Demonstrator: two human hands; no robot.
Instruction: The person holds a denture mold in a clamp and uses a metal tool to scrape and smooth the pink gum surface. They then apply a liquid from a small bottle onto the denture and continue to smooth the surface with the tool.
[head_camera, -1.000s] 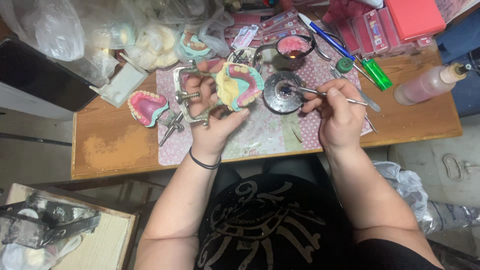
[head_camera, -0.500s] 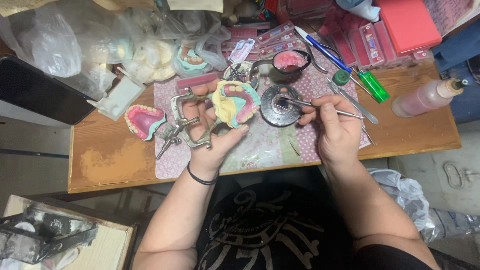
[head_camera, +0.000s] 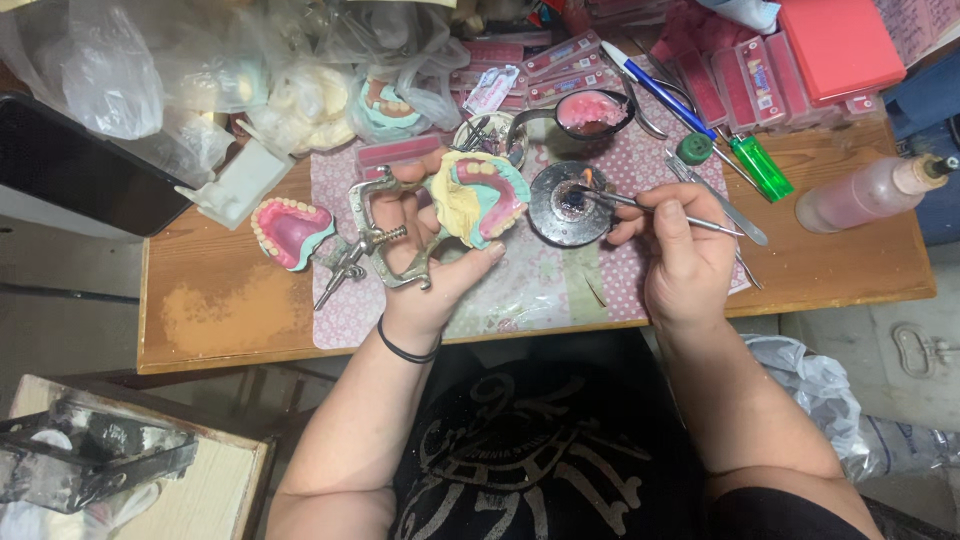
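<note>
Item: left hand (head_camera: 425, 265) gripped a metal hinged frame (head_camera: 385, 240) bearing a yellow-green denture model (head_camera: 478, 197) over the mat; right hand (head_camera: 680, 255) pinched a thin metal tool (head_camera: 640, 203), tip at a small burner (head_camera: 568, 203), seemingly heating; steady carry to the model judged next.

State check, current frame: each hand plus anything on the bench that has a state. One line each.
left hand: closed around the metal articulator, palm up
metal articulator: held off the bench, carrying the denture model
denture model: tilted, teeth in pink wax facing up
right hand: pinching the metal wax tool
metal wax tool: tip over the burner
burner: lit, small flame
second denture model: lying on the mat, teeth up
green lighter: lying flat
</note>
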